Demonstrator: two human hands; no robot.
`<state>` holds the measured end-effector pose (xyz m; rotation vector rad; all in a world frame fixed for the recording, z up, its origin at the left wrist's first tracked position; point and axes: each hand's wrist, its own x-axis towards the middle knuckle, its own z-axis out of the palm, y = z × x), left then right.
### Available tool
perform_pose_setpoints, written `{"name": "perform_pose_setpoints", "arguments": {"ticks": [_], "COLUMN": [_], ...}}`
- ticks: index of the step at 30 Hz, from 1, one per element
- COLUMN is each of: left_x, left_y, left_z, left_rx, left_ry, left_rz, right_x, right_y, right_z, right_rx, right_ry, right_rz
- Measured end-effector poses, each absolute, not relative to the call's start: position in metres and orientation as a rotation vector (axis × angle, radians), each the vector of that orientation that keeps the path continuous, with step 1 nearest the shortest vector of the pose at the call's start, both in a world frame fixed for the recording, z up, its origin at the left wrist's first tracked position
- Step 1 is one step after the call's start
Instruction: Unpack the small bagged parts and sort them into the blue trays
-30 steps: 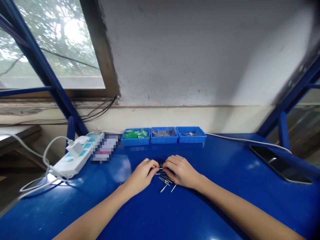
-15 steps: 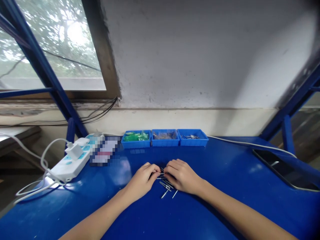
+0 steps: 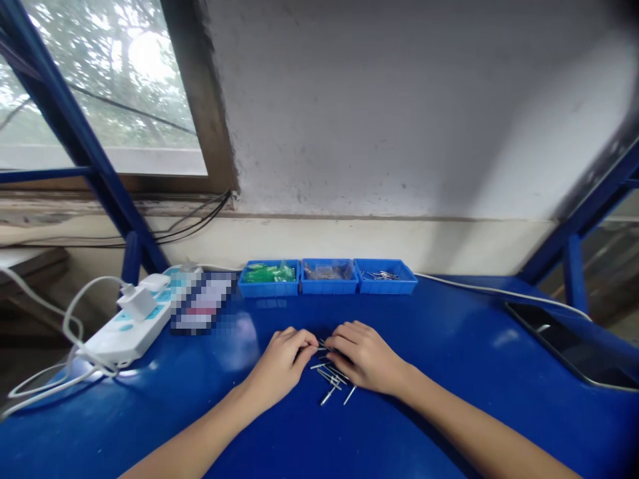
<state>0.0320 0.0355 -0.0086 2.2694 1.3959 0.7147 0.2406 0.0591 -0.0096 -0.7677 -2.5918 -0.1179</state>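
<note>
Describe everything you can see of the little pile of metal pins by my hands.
The pile of metal pins is a loose jumble, slim, silvery and shiny, too crowded to count. The pins lie at differing angles on the glossy blue tabletop; one front pin looks thicker at its near end. The right hand hides part; the left hand is at its far left edge. Any grip is unclear.

The right hand (image 3: 367, 356) hides part of the metal pins (image 3: 327, 395); what the left hand (image 3: 284, 362) has at its fingertips, perhaps one such pin, is too small to tell. Pixelation blurs the flat object (image 3: 204, 301) beside the power strip (image 3: 112, 342). The right edge clips the black smartphone (image 3: 574, 347), the bottom edge both forearms (image 3: 200, 432).
</note>
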Motion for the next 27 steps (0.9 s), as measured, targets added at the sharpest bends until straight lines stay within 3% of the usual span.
{"name": "perform_pose_setpoints", "arguments": {"ticks": [27], "left_x": [0.0323], "left_y": [0.0358], "left_z": [-0.005], "left_rx": [2.298], "left_ry": [1.432], "left_rz": [0.74], "right_x": [0.2395], "right_y": [0.0563], "right_z": [-0.0079], "right_rx": [-0.754], "right_ry": [-2.575], "right_rz": [-0.157]}}
